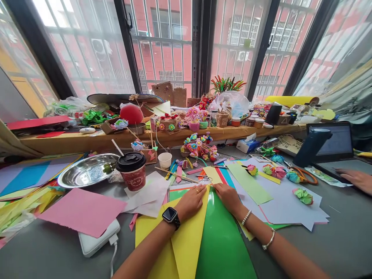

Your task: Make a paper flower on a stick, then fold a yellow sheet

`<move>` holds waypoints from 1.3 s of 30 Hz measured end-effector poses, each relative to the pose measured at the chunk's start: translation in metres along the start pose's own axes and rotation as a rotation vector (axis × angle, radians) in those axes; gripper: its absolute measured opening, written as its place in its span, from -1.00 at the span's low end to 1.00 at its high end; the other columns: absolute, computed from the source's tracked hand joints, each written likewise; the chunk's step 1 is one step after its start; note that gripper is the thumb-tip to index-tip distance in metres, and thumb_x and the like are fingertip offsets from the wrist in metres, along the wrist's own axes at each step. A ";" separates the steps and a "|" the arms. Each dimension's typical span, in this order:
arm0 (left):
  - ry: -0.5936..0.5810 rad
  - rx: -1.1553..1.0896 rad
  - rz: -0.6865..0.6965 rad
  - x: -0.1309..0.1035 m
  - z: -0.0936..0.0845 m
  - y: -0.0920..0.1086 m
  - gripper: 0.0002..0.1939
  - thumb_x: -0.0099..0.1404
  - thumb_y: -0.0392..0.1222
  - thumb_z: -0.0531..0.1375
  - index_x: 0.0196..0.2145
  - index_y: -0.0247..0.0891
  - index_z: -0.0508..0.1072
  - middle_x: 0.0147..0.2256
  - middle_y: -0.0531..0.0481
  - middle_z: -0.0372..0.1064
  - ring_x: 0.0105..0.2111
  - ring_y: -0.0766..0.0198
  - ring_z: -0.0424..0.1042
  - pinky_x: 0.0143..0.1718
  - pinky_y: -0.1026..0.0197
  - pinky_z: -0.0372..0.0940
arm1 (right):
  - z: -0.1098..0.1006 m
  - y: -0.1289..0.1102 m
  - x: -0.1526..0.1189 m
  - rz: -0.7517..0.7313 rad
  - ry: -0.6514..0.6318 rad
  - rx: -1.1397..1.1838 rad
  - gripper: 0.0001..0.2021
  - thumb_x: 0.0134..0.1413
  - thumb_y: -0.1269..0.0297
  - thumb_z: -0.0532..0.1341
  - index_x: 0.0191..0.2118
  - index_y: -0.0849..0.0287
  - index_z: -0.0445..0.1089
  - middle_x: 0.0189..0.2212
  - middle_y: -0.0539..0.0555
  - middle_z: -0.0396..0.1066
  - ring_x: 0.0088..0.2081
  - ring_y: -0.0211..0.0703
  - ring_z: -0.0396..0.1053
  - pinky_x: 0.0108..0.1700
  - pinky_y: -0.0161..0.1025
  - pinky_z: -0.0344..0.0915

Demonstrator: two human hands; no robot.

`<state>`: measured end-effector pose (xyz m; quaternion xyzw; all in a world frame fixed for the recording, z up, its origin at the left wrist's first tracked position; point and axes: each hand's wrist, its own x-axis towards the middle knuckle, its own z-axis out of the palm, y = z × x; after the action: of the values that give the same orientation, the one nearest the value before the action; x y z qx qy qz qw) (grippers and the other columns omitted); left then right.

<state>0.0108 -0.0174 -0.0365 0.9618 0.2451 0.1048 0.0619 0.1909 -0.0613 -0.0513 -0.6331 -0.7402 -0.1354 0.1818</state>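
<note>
A yellow paper [188, 240], folded over with a slanting edge, lies on a glossy green sheet [222, 240] in front of me. My left hand [192, 199] rests flat on the yellow paper near its narrow top, fingers stretched toward the tip. Just to the right, my right hand [226, 195] is at the same tip with thumb and fingers close together at the paper's edge. What lies between those fingers is too small to make out. Small scissors [205, 178] lie just beyond both hands.
A lidded cup [132, 172] and metal tray [87, 170] stand left, behind pink paper [84, 211] and a white power bank [99, 237]. Paper flowers [303, 196], orange-handled scissors [305, 175], a blue bottle [312, 147] and a laptop [333, 141] with another person's hand are right.
</note>
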 end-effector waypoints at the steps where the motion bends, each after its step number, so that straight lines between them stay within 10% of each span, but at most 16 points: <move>1: 0.000 -0.003 0.000 0.000 0.001 -0.001 -0.52 0.17 -0.40 -0.09 0.08 -0.41 0.10 0.10 -0.23 0.05 0.09 0.14 0.06 0.09 0.03 0.01 | 0.001 -0.001 0.000 -0.006 0.001 -0.005 -0.82 0.12 0.45 0.01 -0.35 0.19 0.35 -0.44 0.07 0.44 -0.38 -0.19 0.39 -0.40 -0.35 0.22; 24: 0.020 -0.042 -0.020 -0.001 0.001 0.001 -0.56 0.20 -0.36 -0.08 0.05 -0.38 0.14 0.09 -0.20 0.07 0.11 0.14 0.02 0.10 0.03 0.00 | -0.017 -0.033 -0.039 -0.243 -0.004 0.054 -0.80 0.08 0.50 0.02 -0.33 0.20 0.37 -0.44 0.09 0.45 -0.41 -0.18 0.40 -0.41 -0.31 0.26; 39: 0.023 -0.112 -0.010 0.032 0.008 -0.016 -0.57 0.24 -0.42 -0.14 0.08 -0.33 0.08 0.07 -0.15 0.13 0.08 0.24 0.09 0.04 0.15 0.10 | -0.012 -0.007 -0.017 -0.151 0.016 0.024 -0.80 0.11 0.45 0.00 -0.32 0.19 0.37 -0.45 0.08 0.44 -0.41 -0.19 0.39 -0.43 -0.35 0.23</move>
<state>0.0326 0.0114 -0.0416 0.9543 0.2444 0.1291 0.1135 0.1873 -0.0829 -0.0478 -0.5721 -0.7859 -0.1448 0.1847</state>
